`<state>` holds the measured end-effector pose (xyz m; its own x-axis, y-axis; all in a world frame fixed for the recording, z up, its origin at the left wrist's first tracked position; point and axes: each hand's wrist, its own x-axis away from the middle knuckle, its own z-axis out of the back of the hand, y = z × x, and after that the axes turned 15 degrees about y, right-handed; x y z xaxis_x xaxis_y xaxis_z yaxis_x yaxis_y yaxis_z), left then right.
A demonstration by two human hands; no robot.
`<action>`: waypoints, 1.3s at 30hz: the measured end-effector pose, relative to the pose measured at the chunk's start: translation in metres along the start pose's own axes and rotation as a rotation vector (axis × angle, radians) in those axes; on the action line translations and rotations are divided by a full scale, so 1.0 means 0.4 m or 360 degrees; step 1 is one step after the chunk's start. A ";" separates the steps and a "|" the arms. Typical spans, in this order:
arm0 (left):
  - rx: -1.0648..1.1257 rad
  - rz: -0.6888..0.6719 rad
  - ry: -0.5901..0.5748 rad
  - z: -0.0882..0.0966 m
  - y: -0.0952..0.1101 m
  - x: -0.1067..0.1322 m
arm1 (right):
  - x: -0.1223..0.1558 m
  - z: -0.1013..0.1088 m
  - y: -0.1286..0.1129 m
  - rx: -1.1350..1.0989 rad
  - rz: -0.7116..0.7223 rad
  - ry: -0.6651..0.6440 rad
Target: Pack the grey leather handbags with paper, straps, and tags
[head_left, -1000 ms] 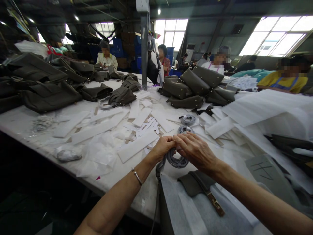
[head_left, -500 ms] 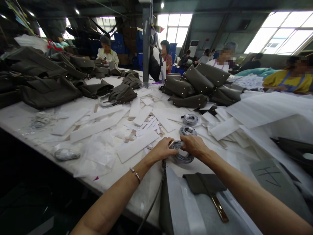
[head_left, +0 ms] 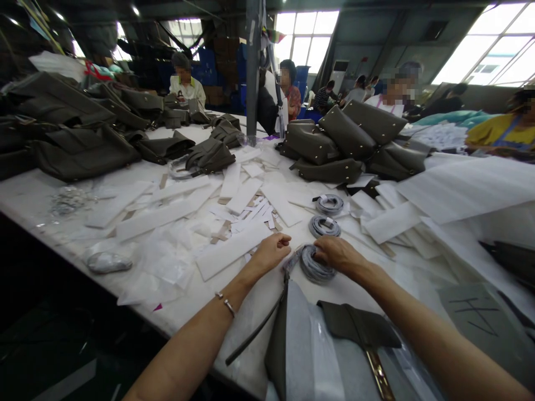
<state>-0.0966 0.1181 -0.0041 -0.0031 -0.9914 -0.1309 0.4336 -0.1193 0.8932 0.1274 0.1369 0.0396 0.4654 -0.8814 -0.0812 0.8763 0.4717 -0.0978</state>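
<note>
Coil (head_left: 316,267) of grey strap lies flat on the table (head_left: 25,206), near its front edge, between both hands and just behind the bag (head_left: 292,345). Right hand (head_left: 339,254) grasps the coil's right rim, fingers bent over the loops, likely so that the winding doesn't spring open. Left hand (head_left: 271,250) sits curled just left of the coil, at the strap's tail (head_left: 291,260); can't tell if it pinches the tail or only rests there. Bracelet (head_left: 226,304) on the left wrist. From the tail the strap runs down past the bag's left side and over the front edge, so it looks attached to the bag.

The bag lies flat at the front edge, flap (head_left: 359,328) up, partly wrapped in white sheet, probably as scratch protection. Two spare coils (head_left: 326,225) sit just behind the held one, each banded shut. Foam strips (head_left: 229,250) are scattered across the table's middle, within reach of the left hand. Bag piles (head_left: 346,139) are pushed toward the far edge and the left side, apart from the hands.

Writing: a grey card (head_left: 476,312) at the front right corner bears a few dark hand-drawn strokes, like one character; not sure enough to read. No brand or label legible on the bags or coils.
</note>
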 end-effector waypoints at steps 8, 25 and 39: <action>-0.0165 -0.0087 -0.0013 -0.025 0.025 0.008 | 0.028 -0.050 0.006 0.0070 0.0028 0.0123; -0.1106 -0.0420 0.0029 0.101 0.031 -0.103 | 0.042 -0.047 0.053 -0.0065 -0.0067 0.0112; -0.1679 -0.0756 -0.0243 0.016 0.028 -0.126 | 0.079 -0.081 -0.001 0.0134 -0.0118 0.0263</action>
<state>-0.0973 0.1663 0.0151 -0.4436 -0.8639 -0.2385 0.8935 -0.4471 -0.0421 0.1377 0.1097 0.0048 0.3786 -0.8942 -0.2391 0.9179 0.3958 -0.0268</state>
